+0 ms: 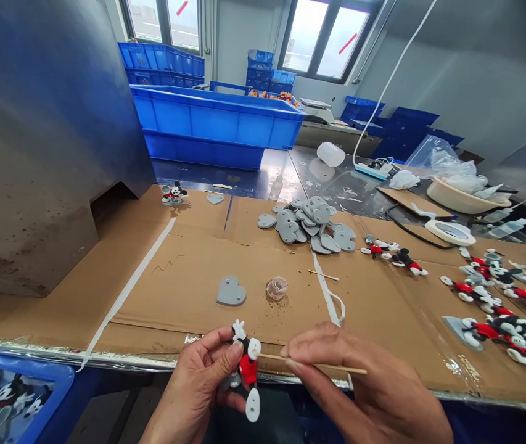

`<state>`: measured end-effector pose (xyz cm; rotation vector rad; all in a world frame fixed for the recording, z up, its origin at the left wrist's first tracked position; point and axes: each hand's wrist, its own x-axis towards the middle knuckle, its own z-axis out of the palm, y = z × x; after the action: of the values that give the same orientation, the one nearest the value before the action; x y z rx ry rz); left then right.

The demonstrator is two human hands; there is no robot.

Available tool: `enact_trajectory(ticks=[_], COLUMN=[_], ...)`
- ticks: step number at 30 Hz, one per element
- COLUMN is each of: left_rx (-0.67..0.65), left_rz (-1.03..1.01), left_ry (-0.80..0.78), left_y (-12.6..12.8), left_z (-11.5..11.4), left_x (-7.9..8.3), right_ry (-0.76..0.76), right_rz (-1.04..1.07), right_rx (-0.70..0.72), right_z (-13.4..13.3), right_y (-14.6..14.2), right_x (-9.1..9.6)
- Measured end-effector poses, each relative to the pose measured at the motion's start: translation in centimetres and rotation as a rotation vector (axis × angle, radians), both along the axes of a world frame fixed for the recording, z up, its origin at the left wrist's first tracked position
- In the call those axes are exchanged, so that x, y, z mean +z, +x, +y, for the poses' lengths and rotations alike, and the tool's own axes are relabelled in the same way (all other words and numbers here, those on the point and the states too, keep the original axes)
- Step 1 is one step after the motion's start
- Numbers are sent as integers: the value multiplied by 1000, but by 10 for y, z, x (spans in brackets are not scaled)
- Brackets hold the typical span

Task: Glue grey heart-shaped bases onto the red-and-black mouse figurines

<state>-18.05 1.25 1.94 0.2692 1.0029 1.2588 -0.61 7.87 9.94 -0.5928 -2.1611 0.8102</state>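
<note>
Left hand (193, 388): fingers (226, 357) closed around a mouse figure (248, 365), held at the table edge. Right hand (364, 385): fingers (304, 364) pinch a wooden stick (322, 364) (its tip touching the figure), above cardboard (174, 290).

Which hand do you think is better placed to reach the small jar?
Probably the right hand: it holds only a wooden stick, while the left hand grips the Mickey Mouse figure and is less free for the jar.

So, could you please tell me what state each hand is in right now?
Left hand: closed, holding a flat red-and-black mouse figure.
Right hand: closed, pinching a thin wooden stick.
</note>
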Motion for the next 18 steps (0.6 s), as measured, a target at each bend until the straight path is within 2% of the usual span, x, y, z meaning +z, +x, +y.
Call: enact_trajectory(ticks=[4, 8, 12, 18], left_rx=[10, 6, 12, 5], left_rz=[4, 1, 4, 8], left_ry=[-15, -17, -15, -36], left_y=[1, 2, 1, 1], left_z=[0, 0, 0, 0], left_x=[4, 6, 8, 6], right_ry=[0, -45, -46, -182], right_rz=[24, 84, 140, 208], right_rx=[-102, -181, -166, -183], right_z=[-2, 2, 7, 4], right_y=[0, 0, -1, -7], right_x=[1, -6, -16, -21])
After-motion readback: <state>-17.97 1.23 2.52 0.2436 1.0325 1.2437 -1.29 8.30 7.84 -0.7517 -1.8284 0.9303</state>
